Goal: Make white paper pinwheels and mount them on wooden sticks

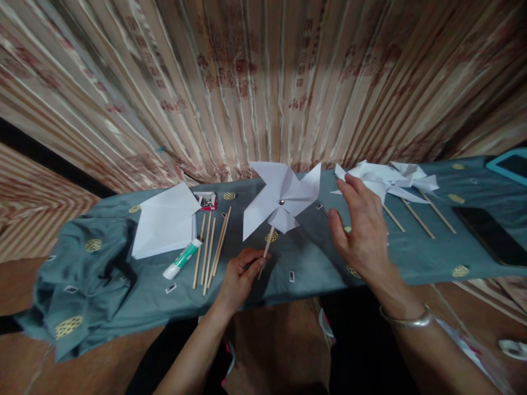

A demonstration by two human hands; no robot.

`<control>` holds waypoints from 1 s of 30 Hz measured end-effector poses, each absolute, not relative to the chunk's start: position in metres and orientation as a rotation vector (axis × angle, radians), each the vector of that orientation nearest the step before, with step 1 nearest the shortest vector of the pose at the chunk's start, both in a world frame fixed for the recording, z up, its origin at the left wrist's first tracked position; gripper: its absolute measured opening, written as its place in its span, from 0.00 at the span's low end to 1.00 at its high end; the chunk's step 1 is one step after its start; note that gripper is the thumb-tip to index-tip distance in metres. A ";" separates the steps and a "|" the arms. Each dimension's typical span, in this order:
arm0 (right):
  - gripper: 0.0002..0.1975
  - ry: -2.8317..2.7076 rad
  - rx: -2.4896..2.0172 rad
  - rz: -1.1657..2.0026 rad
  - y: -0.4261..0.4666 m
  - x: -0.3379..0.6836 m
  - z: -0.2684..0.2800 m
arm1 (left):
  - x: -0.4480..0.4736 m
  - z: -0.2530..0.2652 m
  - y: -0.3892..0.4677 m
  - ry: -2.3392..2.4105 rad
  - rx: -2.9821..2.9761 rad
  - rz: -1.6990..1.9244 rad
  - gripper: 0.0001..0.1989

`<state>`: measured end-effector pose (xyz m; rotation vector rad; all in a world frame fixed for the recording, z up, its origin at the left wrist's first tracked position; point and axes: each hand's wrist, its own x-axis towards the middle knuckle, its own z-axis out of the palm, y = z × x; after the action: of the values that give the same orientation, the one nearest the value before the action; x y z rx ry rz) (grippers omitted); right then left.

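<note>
A white paper pinwheel (288, 189) with a shiny metal pin at its centre stands on a thin wooden stick. My left hand (241, 274) pinches that stick near its lower end, between thumb and fingers. To the right of the pinwheel, my right hand (364, 230) hovers with thumb and fingers apart, holding nothing. Behind it lie several more white pinwheels (376, 178) on sticks, partly covered by the hand. Left of my left hand are several loose wooden sticks (210, 249).
A grey-green cloth (304, 274) covers the narrow table. On the left lie a stack of white paper (164, 225), a glue stick (183, 258) and a small red box (208, 201) of metal pins. A dark phone (492, 236) rests at the right, before a blue-framed device (510, 164). Curtains hang behind.
</note>
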<state>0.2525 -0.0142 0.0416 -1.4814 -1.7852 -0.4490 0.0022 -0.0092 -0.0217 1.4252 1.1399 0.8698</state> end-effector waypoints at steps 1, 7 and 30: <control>0.33 -1.799 -1.500 -0.446 -0.013 0.255 0.040 | 0.002 -0.022 -0.010 1.135 1.440 0.858 0.11; 0.42 -1.897 -1.566 -0.432 -0.008 0.264 0.038 | 0.004 -0.026 -0.013 1.101 1.499 0.812 0.10; 0.14 -1.936 -1.314 1.269 -0.019 0.211 -0.005 | 0.019 -0.013 -0.007 1.087 1.166 0.926 0.12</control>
<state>0.2114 -0.0188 -0.0055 -1.3135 -1.9363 1.2687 0.0189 -0.0069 -0.0125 1.1656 1.0870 0.9262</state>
